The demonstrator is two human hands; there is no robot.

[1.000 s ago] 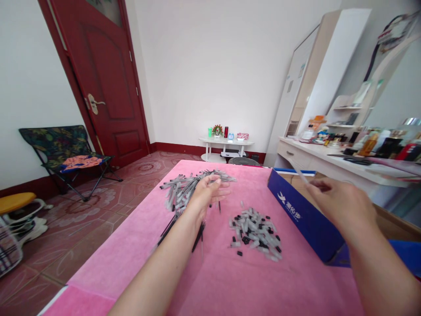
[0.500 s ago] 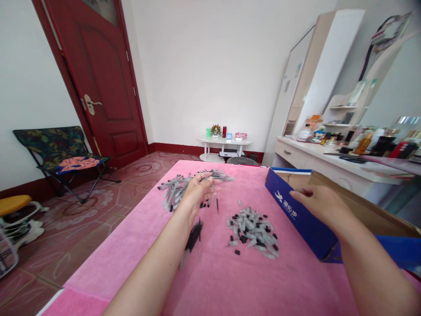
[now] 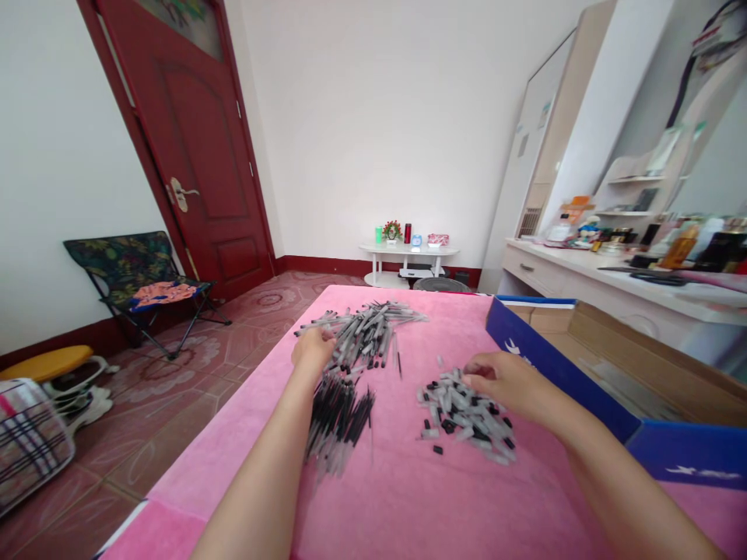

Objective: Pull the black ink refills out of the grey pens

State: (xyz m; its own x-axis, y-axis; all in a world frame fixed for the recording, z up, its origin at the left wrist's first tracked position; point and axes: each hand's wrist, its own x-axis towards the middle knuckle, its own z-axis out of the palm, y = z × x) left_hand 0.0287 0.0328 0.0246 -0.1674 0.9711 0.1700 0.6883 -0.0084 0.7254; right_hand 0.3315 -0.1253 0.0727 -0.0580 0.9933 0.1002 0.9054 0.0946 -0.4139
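My left hand (image 3: pixel 313 350) is at the left edge of a pile of grey pen barrels (image 3: pixel 370 330), its fingers curled in; whatever they hold is hidden. Nearer to me, a bundle of thin black-ended pen refills (image 3: pixel 338 420) lies beside my left forearm. My right hand (image 3: pixel 496 377) reaches down to the top of a heap of pen caps and small black plugs (image 3: pixel 467 416). Thumb and fingers are drawn together there, and I cannot make out what is between them. Everything lies on a pink cloth (image 3: pixel 408 490).
A blue cardboard box (image 3: pixel 548 373) stands open on the right of the cloth, with some clear pieces inside. Behind it is a white dressing table (image 3: pixel 542 272) with bottles. A folding chair (image 3: pixel 140 272) and a plaid bag (image 3: pixel 35 435) are on the left.
My left hand has moved left and closed from above the barrels to their edge. My right hand has left the box's side for the caps. The view has turned slightly left.
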